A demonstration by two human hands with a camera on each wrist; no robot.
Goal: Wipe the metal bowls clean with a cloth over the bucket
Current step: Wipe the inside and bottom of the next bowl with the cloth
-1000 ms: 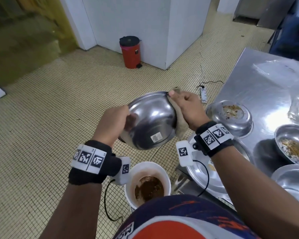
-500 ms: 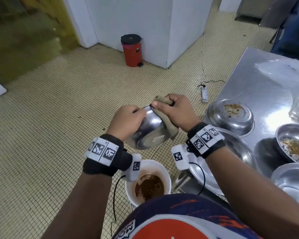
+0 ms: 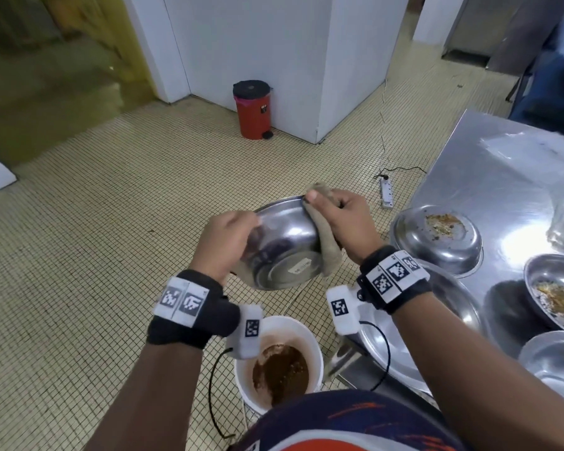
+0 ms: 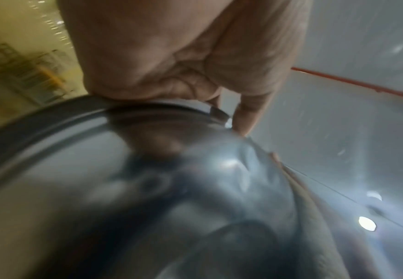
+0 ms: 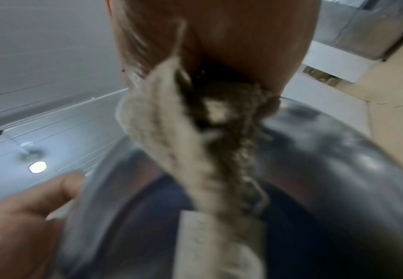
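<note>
Steel bowl [image 3: 282, 245] gripped by left hand [image 3: 223, 244], right hand [image 3: 342, 219] clutching cloth [image 3: 329, 252], above white bucket [image 3: 310, 336] of brown slop.

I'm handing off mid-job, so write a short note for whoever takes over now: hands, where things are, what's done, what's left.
Left hand grips the rim of the bowl, held tilted with its underside toward the camera, above the floor just beyond the bucket.
Right hand pinches the cloth over the bowl's far rim.
Done: brown scraps already sit in the bucket.
Left: finish this bowl; whether its inside is clean can't be seen. Two dirty bowls with food bits wait on the metal table.
</note>
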